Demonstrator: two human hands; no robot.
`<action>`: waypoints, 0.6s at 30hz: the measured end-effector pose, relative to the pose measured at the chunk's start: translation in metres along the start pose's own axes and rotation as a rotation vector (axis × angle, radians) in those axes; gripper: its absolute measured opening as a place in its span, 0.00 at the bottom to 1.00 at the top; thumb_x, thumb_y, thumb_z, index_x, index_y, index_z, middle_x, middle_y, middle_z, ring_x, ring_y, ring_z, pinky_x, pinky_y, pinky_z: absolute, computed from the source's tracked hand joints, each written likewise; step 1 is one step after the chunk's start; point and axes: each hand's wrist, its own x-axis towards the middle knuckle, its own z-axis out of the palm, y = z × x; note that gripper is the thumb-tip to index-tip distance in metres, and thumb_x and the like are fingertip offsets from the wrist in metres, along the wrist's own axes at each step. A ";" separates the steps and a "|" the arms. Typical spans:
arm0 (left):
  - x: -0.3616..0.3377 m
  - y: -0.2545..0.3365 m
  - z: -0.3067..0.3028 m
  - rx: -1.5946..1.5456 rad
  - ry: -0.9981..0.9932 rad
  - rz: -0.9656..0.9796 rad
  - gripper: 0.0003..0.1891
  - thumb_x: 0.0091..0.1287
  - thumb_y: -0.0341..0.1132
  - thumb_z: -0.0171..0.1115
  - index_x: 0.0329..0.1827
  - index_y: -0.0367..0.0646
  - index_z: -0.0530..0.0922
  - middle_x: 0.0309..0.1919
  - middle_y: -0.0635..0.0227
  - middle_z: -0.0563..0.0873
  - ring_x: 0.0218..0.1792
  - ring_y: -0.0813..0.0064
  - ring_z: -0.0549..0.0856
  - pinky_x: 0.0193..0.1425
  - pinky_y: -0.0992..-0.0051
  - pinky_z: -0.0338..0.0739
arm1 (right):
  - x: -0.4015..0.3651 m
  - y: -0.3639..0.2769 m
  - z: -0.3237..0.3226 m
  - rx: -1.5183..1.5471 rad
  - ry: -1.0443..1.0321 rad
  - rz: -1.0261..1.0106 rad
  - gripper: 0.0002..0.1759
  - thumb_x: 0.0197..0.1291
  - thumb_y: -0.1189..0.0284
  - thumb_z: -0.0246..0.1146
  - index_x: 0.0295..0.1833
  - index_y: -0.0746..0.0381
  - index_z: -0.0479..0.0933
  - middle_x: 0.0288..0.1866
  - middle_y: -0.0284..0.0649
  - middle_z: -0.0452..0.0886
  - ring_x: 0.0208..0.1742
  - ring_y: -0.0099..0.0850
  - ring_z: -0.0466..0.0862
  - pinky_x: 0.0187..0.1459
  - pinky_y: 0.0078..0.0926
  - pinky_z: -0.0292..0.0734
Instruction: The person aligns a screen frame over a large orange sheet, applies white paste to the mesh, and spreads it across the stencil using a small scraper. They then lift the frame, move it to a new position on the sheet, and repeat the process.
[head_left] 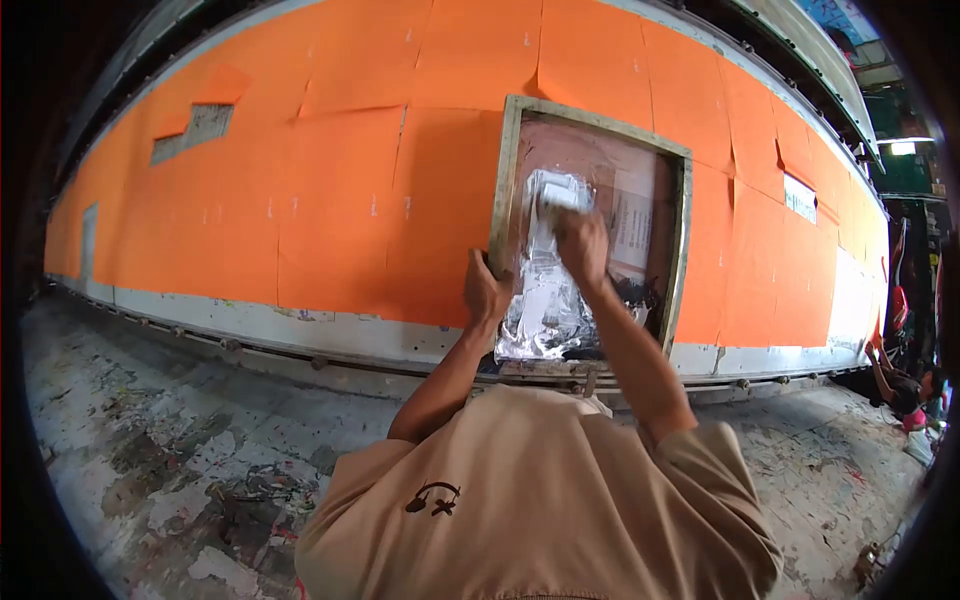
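A screen-printing frame (684, 230) with metal-coloured sides lies over orange sheets in front of me. My left hand (486, 288) is closed around its left side, near the lower corner. Wet white ink (540, 310) is smeared across the left and lower part of the mesh. Inside the frame, my right hand (584, 243) grips a squeegee (563, 196) coated in white ink. Motion blurs that hand and the tool, and the squeegee's lower edge cannot be made out.
Orange sheets (340, 160) cover the long table, some with lifted corners and small cut-outs. A rail (290, 346) with bolts runs along its near edge. The floor (180, 440) is stained with paint. At far right another person (905, 390) reaches to the table.
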 end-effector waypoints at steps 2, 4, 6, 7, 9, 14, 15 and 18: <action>-0.001 0.007 0.004 -0.035 0.083 0.049 0.21 0.59 0.35 0.68 0.53 0.37 0.73 0.39 0.43 0.82 0.41 0.38 0.83 0.43 0.50 0.77 | -0.049 -0.021 -0.019 0.069 0.041 -0.039 0.17 0.51 0.76 0.68 0.48 0.55 0.87 0.46 0.40 0.88 0.49 0.41 0.86 0.69 0.50 0.70; 0.001 -0.002 0.004 0.013 0.038 0.084 0.21 0.60 0.33 0.66 0.53 0.36 0.71 0.37 0.42 0.82 0.40 0.38 0.83 0.42 0.50 0.77 | -0.082 -0.024 -0.073 0.078 -0.121 0.002 0.15 0.52 0.73 0.68 0.47 0.58 0.88 0.52 0.44 0.87 0.56 0.44 0.85 0.70 0.54 0.71; 0.000 -0.002 0.003 0.047 0.043 0.175 0.21 0.61 0.33 0.66 0.53 0.36 0.70 0.36 0.44 0.81 0.38 0.38 0.83 0.41 0.49 0.76 | -0.117 0.020 -0.101 0.164 0.035 0.242 0.15 0.49 0.75 0.69 0.45 0.61 0.88 0.56 0.42 0.87 0.60 0.42 0.85 0.66 0.44 0.76; 0.000 -0.001 0.006 0.032 0.027 0.104 0.21 0.61 0.34 0.66 0.53 0.36 0.69 0.35 0.44 0.81 0.38 0.38 0.83 0.41 0.49 0.76 | -0.138 0.049 -0.111 0.346 0.166 0.440 0.13 0.51 0.75 0.67 0.44 0.63 0.88 0.58 0.41 0.86 0.62 0.40 0.84 0.63 0.39 0.77; -0.008 0.027 0.012 -0.005 -0.011 -0.057 0.22 0.62 0.34 0.65 0.54 0.36 0.67 0.34 0.45 0.80 0.39 0.37 0.83 0.42 0.47 0.75 | -0.195 0.142 -0.107 0.743 0.328 0.852 0.14 0.56 0.74 0.62 0.45 0.67 0.87 0.55 0.41 0.87 0.58 0.34 0.84 0.58 0.30 0.79; -0.026 0.075 0.161 -0.061 0.029 0.023 0.24 0.62 0.38 0.66 0.55 0.36 0.68 0.41 0.38 0.82 0.45 0.35 0.83 0.47 0.46 0.77 | -0.226 0.308 -0.180 1.015 0.425 0.910 0.14 0.55 0.71 0.59 0.39 0.67 0.85 0.30 0.37 0.84 0.31 0.26 0.83 0.37 0.27 0.79; -0.029 0.066 0.205 -0.019 0.170 0.125 0.25 0.62 0.38 0.66 0.58 0.35 0.69 0.44 0.37 0.82 0.46 0.35 0.83 0.48 0.46 0.78 | -0.218 0.329 -0.193 0.927 0.373 0.989 0.14 0.53 0.70 0.59 0.39 0.67 0.84 0.29 0.37 0.83 0.28 0.27 0.82 0.31 0.28 0.77; -0.065 0.120 0.227 0.152 0.015 -0.011 0.31 0.63 0.40 0.65 0.66 0.34 0.69 0.48 0.36 0.83 0.50 0.35 0.83 0.52 0.48 0.79 | -0.222 0.367 -0.225 0.882 0.316 1.111 0.16 0.49 0.68 0.60 0.39 0.68 0.81 0.27 0.38 0.80 0.19 0.29 0.77 0.18 0.30 0.70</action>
